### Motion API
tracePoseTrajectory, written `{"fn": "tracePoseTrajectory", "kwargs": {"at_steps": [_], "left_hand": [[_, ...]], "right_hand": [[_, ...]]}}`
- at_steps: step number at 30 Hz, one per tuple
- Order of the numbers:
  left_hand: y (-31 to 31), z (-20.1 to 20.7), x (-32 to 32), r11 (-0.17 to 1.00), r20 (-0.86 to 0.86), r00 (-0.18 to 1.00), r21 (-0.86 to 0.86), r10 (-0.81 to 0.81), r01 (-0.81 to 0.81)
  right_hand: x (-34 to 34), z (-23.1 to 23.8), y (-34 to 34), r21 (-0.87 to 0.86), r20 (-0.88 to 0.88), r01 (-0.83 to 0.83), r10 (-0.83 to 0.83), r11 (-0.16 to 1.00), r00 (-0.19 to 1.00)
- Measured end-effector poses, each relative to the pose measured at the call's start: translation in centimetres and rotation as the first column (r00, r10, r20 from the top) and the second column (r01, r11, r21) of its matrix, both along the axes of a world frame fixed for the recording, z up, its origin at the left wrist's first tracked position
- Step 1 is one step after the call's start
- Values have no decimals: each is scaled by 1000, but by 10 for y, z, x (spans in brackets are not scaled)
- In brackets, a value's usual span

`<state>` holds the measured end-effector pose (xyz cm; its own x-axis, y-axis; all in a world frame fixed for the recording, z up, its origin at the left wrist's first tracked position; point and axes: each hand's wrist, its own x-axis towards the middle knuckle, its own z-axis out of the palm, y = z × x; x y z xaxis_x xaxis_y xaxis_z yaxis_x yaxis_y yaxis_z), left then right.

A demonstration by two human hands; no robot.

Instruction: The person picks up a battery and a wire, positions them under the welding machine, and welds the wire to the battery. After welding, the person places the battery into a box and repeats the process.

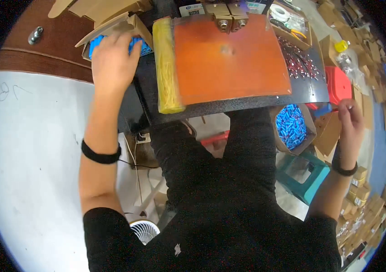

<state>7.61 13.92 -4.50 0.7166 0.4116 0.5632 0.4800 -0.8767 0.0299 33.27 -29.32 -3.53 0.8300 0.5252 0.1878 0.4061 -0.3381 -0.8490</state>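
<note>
At the upper left, my left hand [116,59] reaches into an open cardboard box [144,32] of blue cylindrical battery cells [97,44]. Its fingers lie over the cells with the thumb apart; the fingertips are partly hidden. Out past the table's right edge, my right hand [352,121] is raised with thumb and fingers pinched together. Whatever is in that pinch is too small to make out. An orange mat [233,68] covers the table between my hands, under a machine's paired metal heads [231,20]. A bundle of thin yellow strips [168,68] lies along the mat's left side.
Red and black wires [299,61] lie right of the mat. A box of blue cells [291,127] sits below the table's right edge, above a green stool [306,177]. A red stool [337,85] and a tool box [292,27] are at the right.
</note>
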Motion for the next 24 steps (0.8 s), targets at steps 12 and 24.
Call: {"fn": "tracePoseTrajectory", "kwargs": {"at_steps": [12,24], "left_hand": [[25,-44,15,948,-494,849,317,190,-27],[43,-33,-28,989,-117,984,74,136,-128]], "right_hand": [[68,-195,-172,-516,-1,304,-356,800,934],[90,-122,19,-255,577,98,70,962,814]]}}
